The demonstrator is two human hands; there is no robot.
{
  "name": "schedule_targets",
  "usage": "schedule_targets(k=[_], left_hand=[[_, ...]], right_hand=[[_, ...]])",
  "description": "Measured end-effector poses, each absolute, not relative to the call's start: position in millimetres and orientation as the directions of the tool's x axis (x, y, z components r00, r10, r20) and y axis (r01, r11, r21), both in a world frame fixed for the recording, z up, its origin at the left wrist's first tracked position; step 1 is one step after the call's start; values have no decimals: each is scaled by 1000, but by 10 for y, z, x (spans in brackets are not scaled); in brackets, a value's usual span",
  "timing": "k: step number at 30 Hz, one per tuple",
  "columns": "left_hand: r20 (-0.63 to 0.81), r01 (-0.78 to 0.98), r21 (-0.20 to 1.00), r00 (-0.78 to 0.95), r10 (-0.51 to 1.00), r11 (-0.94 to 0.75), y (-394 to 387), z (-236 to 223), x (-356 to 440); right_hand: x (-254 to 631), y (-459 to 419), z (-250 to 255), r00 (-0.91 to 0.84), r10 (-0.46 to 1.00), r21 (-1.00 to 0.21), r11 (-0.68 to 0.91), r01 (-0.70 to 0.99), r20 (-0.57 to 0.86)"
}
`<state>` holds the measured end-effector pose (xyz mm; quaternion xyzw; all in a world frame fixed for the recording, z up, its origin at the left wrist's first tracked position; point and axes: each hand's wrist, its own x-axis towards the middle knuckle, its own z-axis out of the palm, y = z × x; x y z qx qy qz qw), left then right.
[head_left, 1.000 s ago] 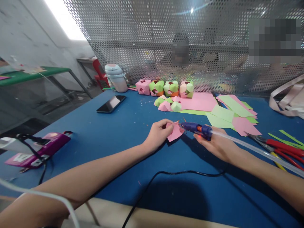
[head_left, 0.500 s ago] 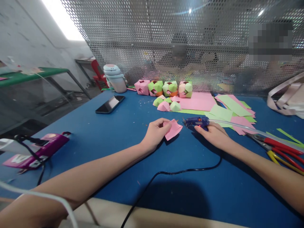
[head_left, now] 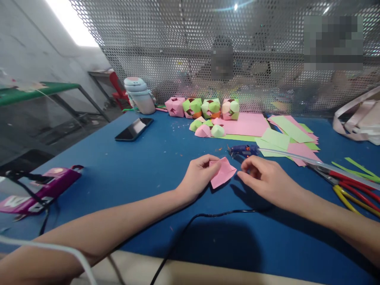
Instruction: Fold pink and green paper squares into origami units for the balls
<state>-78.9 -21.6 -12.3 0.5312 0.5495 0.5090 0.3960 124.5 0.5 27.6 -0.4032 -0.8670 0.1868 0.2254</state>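
Note:
Between the thumb and fingers of my left hand [head_left: 198, 177] is a folded piece of pink paper [head_left: 223, 174], held just above the blue table [head_left: 142, 174]. My right hand [head_left: 264, 178] is empty, its fingers curled but apart, close to the paper's right corner. Behind that hand a blue glue gun [head_left: 245, 150] lies on its side, a clear glue stick [head_left: 285, 153] running out of its back. Small folded paper caps [head_left: 203, 130] in pink and green sit farther back, in front of several paper cubes [head_left: 192, 107].
Pink and green paper sheets [head_left: 273, 140] lie behind the glue gun. Scissors [head_left: 347, 188] with red and yellow handles are at the right. A phone [head_left: 134, 129], a bottle [head_left: 139, 95] and a purple box [head_left: 47, 190] stand left. A black cable [head_left: 204, 215] crosses the front.
My right hand has let go of the glue gun, which now lies on the table, and has moved toward the paper. My left hand has shifted slightly right and nearer with the pink paper.

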Motion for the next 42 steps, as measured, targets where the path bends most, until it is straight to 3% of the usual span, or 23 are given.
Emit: schedule_targets(k=[2,4,8,20,26,33,42], left_hand=[[101,180,980,-103,989,-82,-273,-105,-729],[96,177,981,-75,993,-82,-318,-94,-681],[76,155,985,-36,996,-70,-352,-106,-640],[-10,-27,1000,-28,1000,9,-307,-170,-651],[-42,-103,994,13,999,43,-292,-186,-660],[-10,-23,1000,27,1000,11,-297,-164,-652],[32,114,993,38,999,-36,-298,-120,-645]], right_hand=[[1165,9,178,-529,823,-701,502,506,207],[1116,23,72,-521,838,-822,408,398,164],[1098,38,-70,-498,858,-909,301,289,126],[1087,23,-156,-474,858,-945,296,143,197],[1113,9,-140,-519,815,-899,399,182,257],[1139,50,-107,-541,762,-773,566,287,357],[1114,30,-118,-452,858,-880,392,268,245]])
